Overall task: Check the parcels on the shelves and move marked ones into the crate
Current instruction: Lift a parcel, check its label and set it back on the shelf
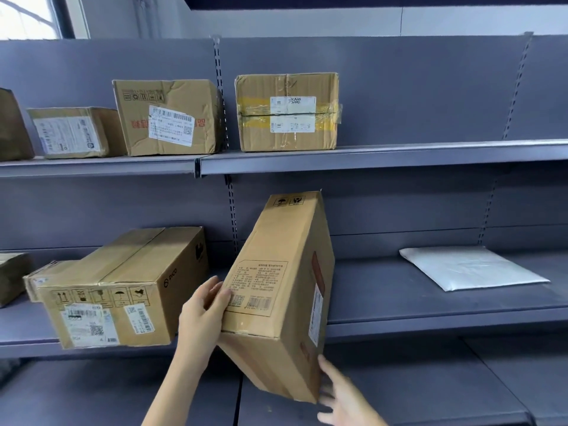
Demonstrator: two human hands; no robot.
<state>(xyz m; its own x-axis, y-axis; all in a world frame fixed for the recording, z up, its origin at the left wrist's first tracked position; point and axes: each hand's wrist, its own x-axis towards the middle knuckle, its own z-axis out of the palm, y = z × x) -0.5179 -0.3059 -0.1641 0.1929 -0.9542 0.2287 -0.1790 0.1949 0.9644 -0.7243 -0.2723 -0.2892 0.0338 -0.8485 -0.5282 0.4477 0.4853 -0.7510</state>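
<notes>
One tall carton [276, 290] is tilted off the middle shelf [430, 321], left hand [204, 305] gripping its side, right hand [341, 395] splayed open against its bottom corner. Other parcels wait at nine to twelve o'clock and a white mailer [470, 267] at three; no crate shows, so the task looks far from done.

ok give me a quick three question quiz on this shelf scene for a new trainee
1. True or false: the tall tilted brown cardboard box is held between the left hand and the right hand.
2. How many cardboard boxes stand fully in view on the upper grey metal shelf? A) one B) three C) five
3. What flat item lies at the right of the middle shelf?

Key: 1 true; 2 B; 3 a white padded mailer.
</notes>
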